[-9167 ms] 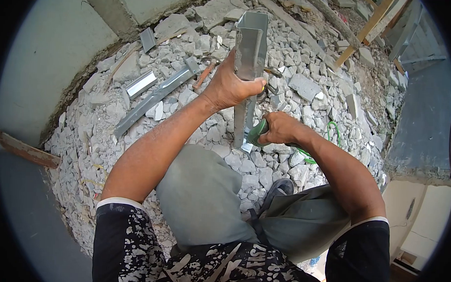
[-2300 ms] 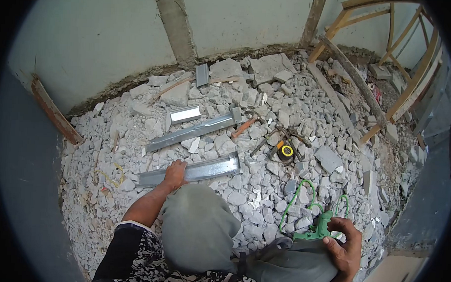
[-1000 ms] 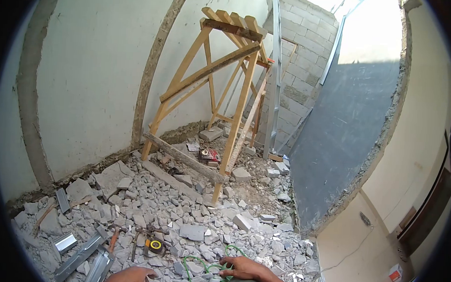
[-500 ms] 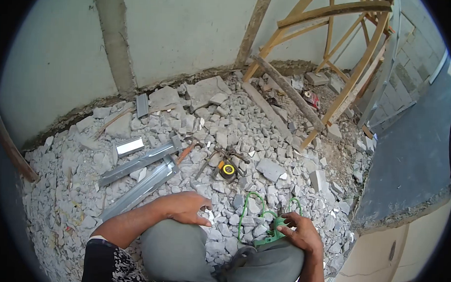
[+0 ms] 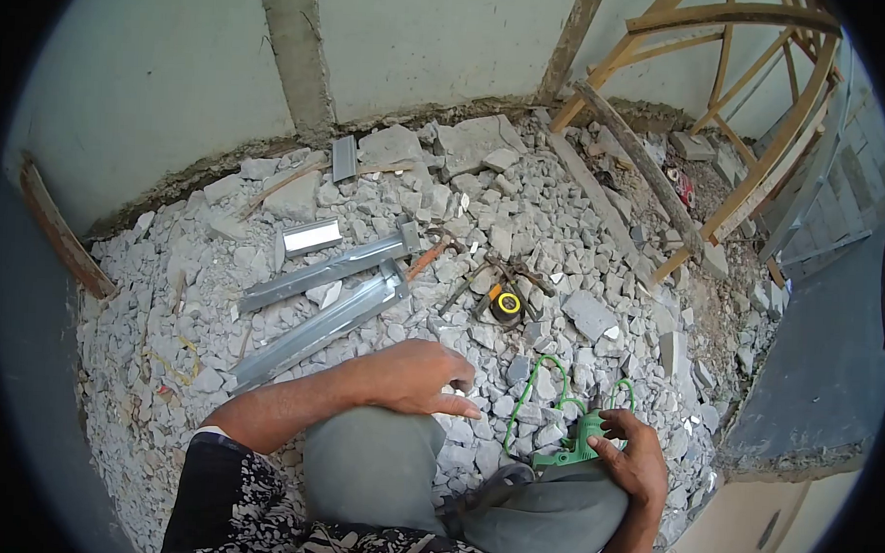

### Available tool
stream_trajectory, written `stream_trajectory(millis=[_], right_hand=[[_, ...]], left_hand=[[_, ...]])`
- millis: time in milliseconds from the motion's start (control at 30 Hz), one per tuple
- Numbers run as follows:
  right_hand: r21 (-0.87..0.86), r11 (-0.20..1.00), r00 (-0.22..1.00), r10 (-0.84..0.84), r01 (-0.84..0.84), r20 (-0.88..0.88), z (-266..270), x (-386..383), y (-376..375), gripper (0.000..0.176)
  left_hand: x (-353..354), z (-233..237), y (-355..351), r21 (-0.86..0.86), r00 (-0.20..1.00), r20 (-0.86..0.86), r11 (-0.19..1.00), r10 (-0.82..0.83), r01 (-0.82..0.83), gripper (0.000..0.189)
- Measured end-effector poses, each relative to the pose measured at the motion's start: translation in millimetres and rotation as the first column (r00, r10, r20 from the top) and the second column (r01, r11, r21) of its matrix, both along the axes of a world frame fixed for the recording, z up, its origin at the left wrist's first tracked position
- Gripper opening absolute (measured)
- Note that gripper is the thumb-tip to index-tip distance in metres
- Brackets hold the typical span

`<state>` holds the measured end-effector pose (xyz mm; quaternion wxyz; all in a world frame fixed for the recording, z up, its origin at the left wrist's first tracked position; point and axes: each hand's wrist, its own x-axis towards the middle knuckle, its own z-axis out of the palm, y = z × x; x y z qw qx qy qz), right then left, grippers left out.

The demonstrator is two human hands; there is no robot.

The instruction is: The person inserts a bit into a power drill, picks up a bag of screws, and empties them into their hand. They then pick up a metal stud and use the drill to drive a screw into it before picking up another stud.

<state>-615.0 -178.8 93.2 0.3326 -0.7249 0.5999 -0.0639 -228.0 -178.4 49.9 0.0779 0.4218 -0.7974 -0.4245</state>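
1. The green power tool (image 5: 568, 449) is grasped by the right hand (image 5: 631, 459) on the right knee.
2. The left hand (image 5: 415, 378) is held loose and empty above the left knee.
3. Markings on the yellow-and-black tape measure (image 5: 505, 306) are too small to be read.
4. Half a second earlier the tool was gripped the same way, and the left hand was tucked slightly closer in.
5. Two long grey metal channels (image 5: 314, 326) are laid just beyond the left hand. Open grey rubble (image 5: 446, 189) is bounded by the plastered wall (image 5: 177, 62) and the wooden trestle (image 5: 731, 121).

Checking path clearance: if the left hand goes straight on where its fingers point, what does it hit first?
Likely the green cord looped on the rubble, just past the fingertips of the left hand; beyond it the green power tool in the right hand. Depth is unclear.
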Motion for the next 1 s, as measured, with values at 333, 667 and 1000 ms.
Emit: stream_trajectory(millis=[333,667,1000], right_hand=[[-0.002,1.000,1.000,-0.001,0.001,0.002,-5,3,-3,0.051],[-0.023,1.000,1.000,-0.004,0.005,0.029,-4,4,0,0.051],[-0.176,0.974,0.990,0.137,-0.140,-0.029,27,18,8,0.047]], left_hand=[[-26,114,51,-0.330,0.536,-0.783,0.941,-0.315,0.071,0.051],[-37,110,39,-0.420,0.544,-0.770,0.907,-0.335,-0.036,0.055],[-103,35,-20,-0.413,0.932,0.135,0.836,-0.337,0.362,0.044]])
